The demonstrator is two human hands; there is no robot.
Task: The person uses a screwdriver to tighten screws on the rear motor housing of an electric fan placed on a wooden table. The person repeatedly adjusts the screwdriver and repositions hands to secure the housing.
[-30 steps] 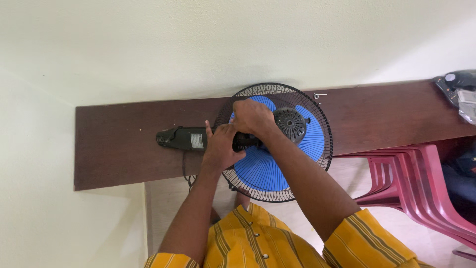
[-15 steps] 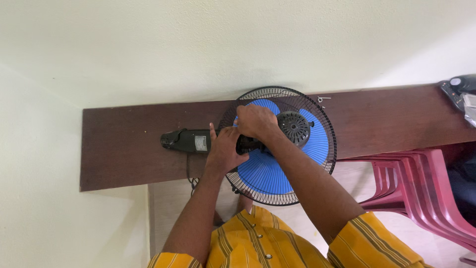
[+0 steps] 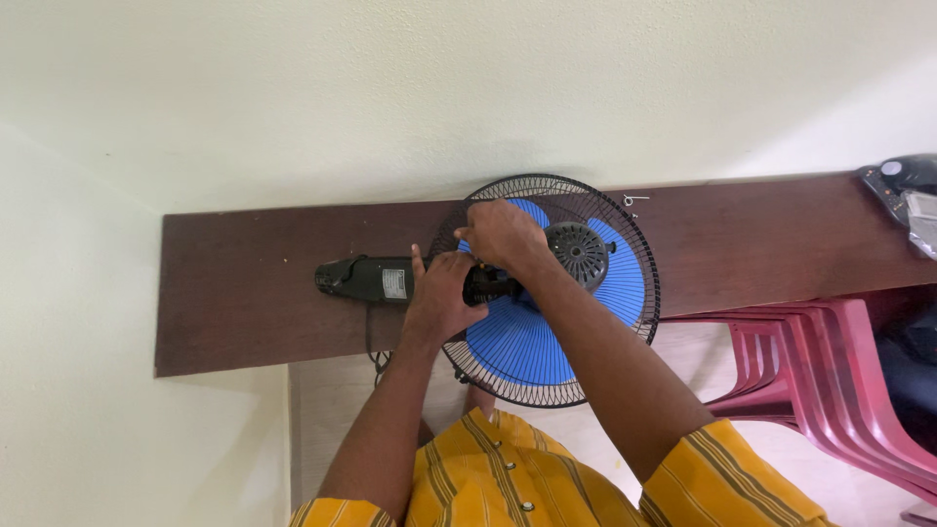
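A fan with blue blades [image 3: 600,293] and a black wire guard [image 3: 644,263] lies face down on a dark brown wooden shelf [image 3: 244,293]. Its black motor housing [image 3: 578,252] faces up. The fan's black neck and base [image 3: 366,279] stretch out to the left. My left hand [image 3: 439,298] grips the neck where it joins the guard. My right hand [image 3: 503,234] rests just above it, fingers curled on a small black part at the back of the fan; what the fingers hold is hidden.
Stacked pink plastic chairs [image 3: 820,361] stand at the lower right. A dark device [image 3: 898,181] lies at the shelf's right end. Small metal bits [image 3: 632,201] lie beside the guard's top. A black cord [image 3: 376,351] hangs below the base. Pale wall fills the upper view.
Both hands stay on the fan's neck with only slight finger shifts. The view has drifted a little, so the fan sits slightly further right and lower in the picture.
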